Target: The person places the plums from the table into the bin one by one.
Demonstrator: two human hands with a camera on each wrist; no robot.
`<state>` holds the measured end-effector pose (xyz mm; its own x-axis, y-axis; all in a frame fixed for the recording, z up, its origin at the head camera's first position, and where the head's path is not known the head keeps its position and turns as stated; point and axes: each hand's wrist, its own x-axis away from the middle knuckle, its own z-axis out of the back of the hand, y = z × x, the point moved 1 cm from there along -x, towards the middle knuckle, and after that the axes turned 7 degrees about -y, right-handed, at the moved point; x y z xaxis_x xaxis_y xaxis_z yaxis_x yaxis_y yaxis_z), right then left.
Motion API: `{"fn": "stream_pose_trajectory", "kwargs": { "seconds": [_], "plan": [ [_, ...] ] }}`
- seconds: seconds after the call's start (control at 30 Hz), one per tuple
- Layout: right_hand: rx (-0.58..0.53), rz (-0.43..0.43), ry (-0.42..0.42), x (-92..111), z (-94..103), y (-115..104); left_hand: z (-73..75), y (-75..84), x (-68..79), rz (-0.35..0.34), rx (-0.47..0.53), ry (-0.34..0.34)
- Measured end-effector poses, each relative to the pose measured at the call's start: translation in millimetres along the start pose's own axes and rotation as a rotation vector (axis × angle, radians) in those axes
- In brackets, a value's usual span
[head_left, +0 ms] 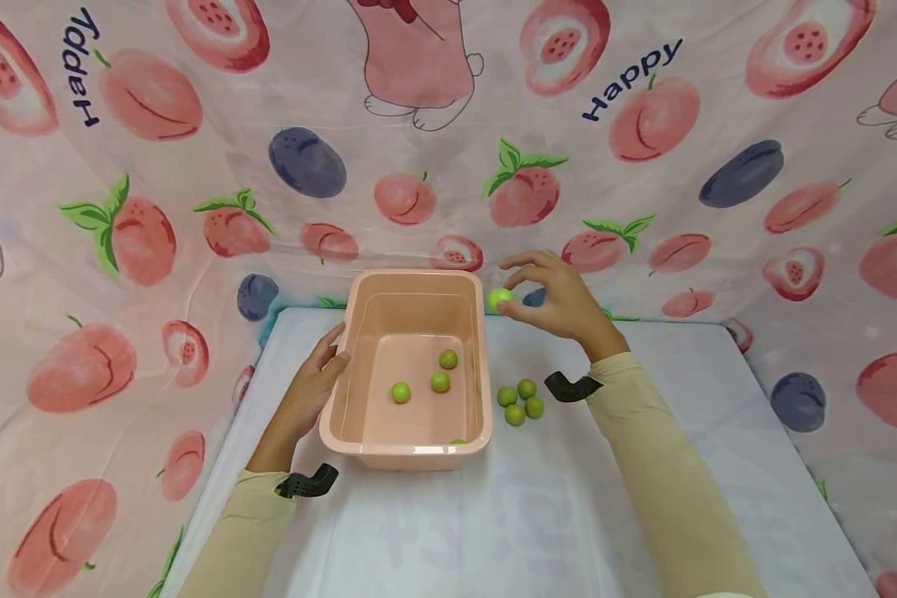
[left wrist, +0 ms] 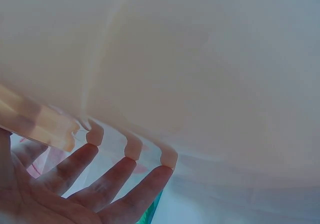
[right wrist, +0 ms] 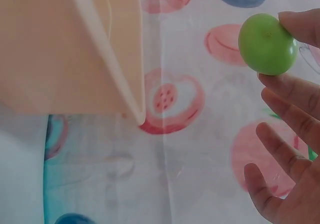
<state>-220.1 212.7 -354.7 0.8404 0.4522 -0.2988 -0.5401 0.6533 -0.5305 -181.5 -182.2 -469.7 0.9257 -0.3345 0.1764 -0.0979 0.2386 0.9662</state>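
Observation:
A peach-coloured plastic tub (head_left: 414, 320) stands on the white table. My left hand (head_left: 317, 384) is at its left side; in the left wrist view, straight fingers (left wrist: 135, 194) touch the outer wall below the rim. Beside the tub's far right corner, my right hand (head_left: 556, 299) pinches a glossy small round green fruit (right wrist: 267, 44) between thumb and fingers, its other fingers spread. Several similar fruits lie in the tub, among them one green fruit (head_left: 400, 392) toward the left; another is partly hidden by the near rim.
Right of the tub, several loose green fruits (head_left: 515, 414) sit in a cluster on the white table (head_left: 568, 515). A fruit-patterned cloth (head_left: 433, 232) hangs behind the table and along its sides. Dark bands are on both wrists.

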Motion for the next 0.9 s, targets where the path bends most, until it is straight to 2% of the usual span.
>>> {"fn": "stream_pose_trajectory", "kwargs": {
  "seconds": [0.67,0.9],
  "plan": [
    [-0.064,0.184,-0.003,-44.6,-8.0,-35.5,-0.6,-0.7,-2.8,-0.006,0.009,0.009],
    [-0.091,0.198,-0.022,-52.9,-12.4,-48.1,-1.1,-0.6,-4.0,-0.009,0.019,0.004]
  ]
}}
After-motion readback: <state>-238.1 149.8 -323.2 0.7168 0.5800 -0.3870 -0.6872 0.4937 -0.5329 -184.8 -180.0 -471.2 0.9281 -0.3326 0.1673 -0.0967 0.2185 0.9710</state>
